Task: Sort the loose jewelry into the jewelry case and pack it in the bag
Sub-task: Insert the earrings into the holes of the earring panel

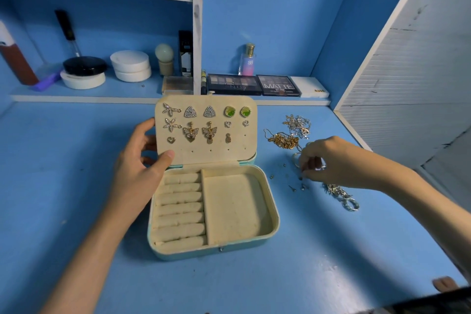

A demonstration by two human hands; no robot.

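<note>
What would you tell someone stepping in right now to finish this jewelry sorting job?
Left hand holds the lid of the jewelry case open by its edge.
Right hand: fingertips down among small loose pieces right of the case; unclear whether it pinches one.
Done: several earrings pinned in the lid.
Left: ring rolls and open compartment hold nothing; gold chain, silver chains and bracelet lie on the table; bag not in view.

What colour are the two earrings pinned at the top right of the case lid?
The earrings are green with gold rims; the head view shows them.
</note>
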